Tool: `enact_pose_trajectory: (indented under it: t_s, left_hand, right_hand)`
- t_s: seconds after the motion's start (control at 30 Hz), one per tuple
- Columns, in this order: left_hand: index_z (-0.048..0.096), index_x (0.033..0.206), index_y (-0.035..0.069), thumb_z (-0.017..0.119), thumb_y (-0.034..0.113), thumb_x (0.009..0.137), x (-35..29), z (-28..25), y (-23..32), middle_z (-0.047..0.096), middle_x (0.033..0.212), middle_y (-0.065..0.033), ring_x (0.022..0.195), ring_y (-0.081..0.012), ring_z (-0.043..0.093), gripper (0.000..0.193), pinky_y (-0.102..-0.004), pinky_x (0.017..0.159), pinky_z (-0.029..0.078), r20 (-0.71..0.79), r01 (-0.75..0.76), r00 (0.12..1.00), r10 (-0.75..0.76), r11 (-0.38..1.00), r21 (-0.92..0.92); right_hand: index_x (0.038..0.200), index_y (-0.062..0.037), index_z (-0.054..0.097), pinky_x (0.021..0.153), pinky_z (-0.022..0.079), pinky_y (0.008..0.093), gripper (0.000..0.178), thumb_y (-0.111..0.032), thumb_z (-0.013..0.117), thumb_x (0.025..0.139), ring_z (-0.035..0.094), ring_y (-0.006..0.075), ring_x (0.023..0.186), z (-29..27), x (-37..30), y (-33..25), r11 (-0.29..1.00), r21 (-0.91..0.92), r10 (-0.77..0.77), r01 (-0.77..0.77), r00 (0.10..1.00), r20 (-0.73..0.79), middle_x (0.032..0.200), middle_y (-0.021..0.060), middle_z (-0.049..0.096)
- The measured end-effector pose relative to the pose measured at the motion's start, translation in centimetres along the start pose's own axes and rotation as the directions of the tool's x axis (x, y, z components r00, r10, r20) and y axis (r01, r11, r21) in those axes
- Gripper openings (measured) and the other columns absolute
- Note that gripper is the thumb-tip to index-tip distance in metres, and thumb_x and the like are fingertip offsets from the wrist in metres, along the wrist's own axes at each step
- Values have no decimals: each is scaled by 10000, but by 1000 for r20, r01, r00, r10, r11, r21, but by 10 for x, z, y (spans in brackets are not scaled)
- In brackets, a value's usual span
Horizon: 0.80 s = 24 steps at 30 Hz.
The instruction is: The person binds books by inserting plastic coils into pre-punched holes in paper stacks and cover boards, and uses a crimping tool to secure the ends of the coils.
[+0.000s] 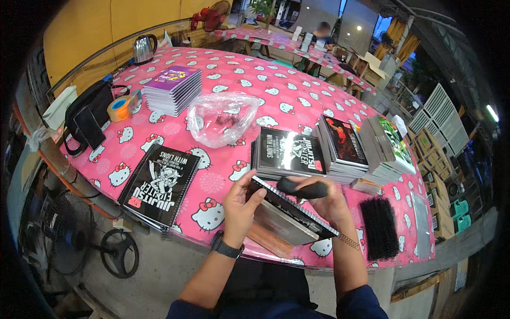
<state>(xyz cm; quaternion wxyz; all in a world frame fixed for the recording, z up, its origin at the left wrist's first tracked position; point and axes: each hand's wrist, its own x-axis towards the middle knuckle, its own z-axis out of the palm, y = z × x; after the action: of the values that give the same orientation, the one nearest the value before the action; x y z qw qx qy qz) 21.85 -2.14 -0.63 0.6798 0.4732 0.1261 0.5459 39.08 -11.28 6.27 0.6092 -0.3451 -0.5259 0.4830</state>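
My left hand (pixel 239 204) grips the upper left end of a black book (pixel 300 213), fingers behind it and thumb in front. The book is tilted up, its punched spine edge facing upward. A dark coil (pixel 349 242) sticks out past the spine's lower right end. In my right hand (pixel 333 203) is a black-handled tool (pixel 303 187), held over the spine; its working end is hidden. Under the book are a grey flat piece (pixel 281 224) and a brown block (pixel 269 239). A bundle of black coils (pixel 378 228) lies to the right.
Black books are stacked ahead (pixel 291 151) and piled at left (pixel 162 186). Red-pictured books (pixel 345 141), green-covered books (pixel 393 138) and purple books (pixel 172 80) stand beyond. A plastic bag (pixel 223 121), tape rolls (pixel 119 109), a black bag (pixel 87 117) and a kettle (pixel 144 49) share the table. A person (pixel 321 38) sits far back.
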Motion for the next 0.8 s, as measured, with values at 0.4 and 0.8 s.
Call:
enact_pose_trajectory:
  t_s: [0.4,0.8]
  left_hand:
    - [509,1272,-27,625,68,871,0,-6,1,502,1029,-27,984,-102,505,428,-217,866,395,-12,6,1000,-3,968,252]
    - [662,1020,30,670,76,812,8,51,43,658,984,-78,940,-166,605,213,-379,985,396,387,-199,919,80,940,277]
  right_hand:
    - [1153,31,586,824,444,277,419,-302,560,900,564,135,924,-2,26,4,898,-420,108,-133,991,-82,1053,82,630]
    - [1097,-9,608,877,417,333,370,-202,690,792,558,233,1042,32,-58,-64,620,-752,-112,-224,923,-368,1120,128,603]
